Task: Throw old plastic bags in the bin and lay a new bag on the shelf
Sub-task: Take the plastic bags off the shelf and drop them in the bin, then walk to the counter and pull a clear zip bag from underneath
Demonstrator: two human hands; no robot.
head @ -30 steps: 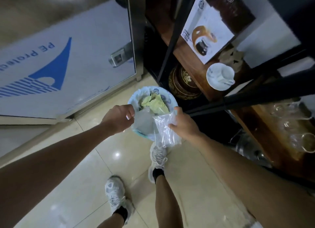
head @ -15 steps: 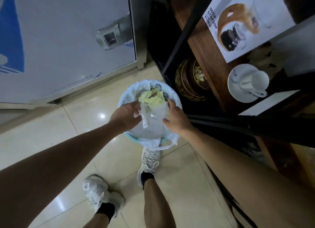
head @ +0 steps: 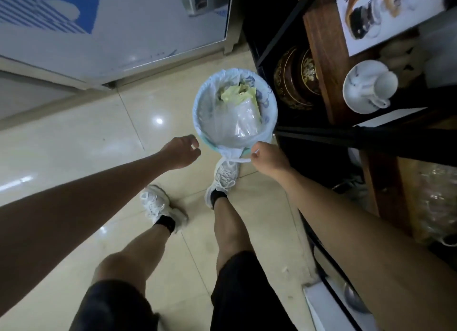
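Note:
The round bin [head: 197, 113] with its pale blue liner stands on the floor by the shelf unit. Inside it, the clear plastic bags [head: 243, 119] lie on top of yellowish crumpled waste [head: 238, 94]. My left hand [head: 181, 151] hovers just left of the bin's near rim, empty, with its fingers loosely apart. Over the near right rim, my right hand [head: 268, 157] has its fingers curled in and no bag in it. A white handle loop of the liner [head: 235, 160] hangs beside its knuckles.
The dark wooden shelf unit [head: 326, 66] with black metal posts stands to the right. On it are a white cup on a saucer [head: 368, 87] and a printed box [head: 385, 14]. A film-covered metal door [head: 118, 26] is at the upper left. My feet stand on glossy tiles.
Both hands held the clear bags over the bin. The bags now lie inside it, and both hands have let go and drawn back towards me.

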